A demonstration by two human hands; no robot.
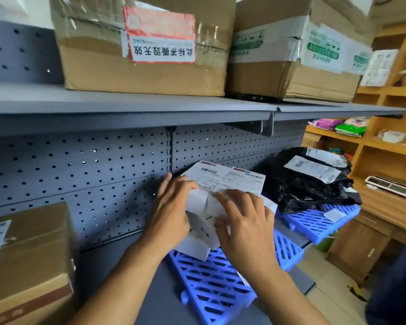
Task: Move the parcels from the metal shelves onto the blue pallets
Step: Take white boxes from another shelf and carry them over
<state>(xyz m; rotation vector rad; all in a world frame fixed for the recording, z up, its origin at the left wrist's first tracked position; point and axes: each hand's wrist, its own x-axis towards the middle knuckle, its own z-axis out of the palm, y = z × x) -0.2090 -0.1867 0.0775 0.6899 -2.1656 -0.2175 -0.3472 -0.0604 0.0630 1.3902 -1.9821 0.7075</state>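
Wooden cubby shelving (384, 143) beside a beige floor (326, 288).

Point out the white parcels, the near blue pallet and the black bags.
white parcels (203, 231), head view, lower box face
near blue pallet (211, 282), head view, bare slatted top
black bags (307, 188), head view, crinkled front
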